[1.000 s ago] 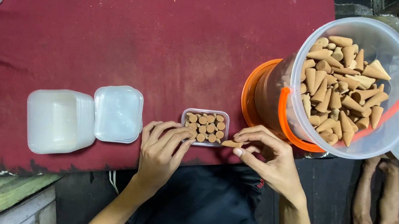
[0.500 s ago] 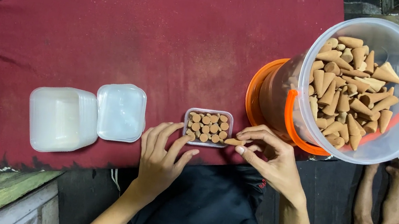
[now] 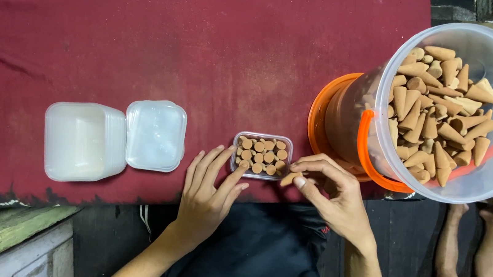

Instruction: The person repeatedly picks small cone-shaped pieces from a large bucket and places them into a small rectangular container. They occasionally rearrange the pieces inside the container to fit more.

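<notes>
One small tan cone (image 3: 289,178) is pinched between the right hand (image 3: 330,194) fingertips, just beside the clear tray (image 3: 262,155) that the open left hand (image 3: 209,193) fingers touch; being judged light and crumbly, it is best gripped gently mid-body.

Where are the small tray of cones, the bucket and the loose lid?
tray (image 3: 262,155), head view, on the packed cones' tops
bucket (image 3: 389,80), head view, on its clear wall
lid (image 3: 155,134), head view, on its flat middle
</notes>
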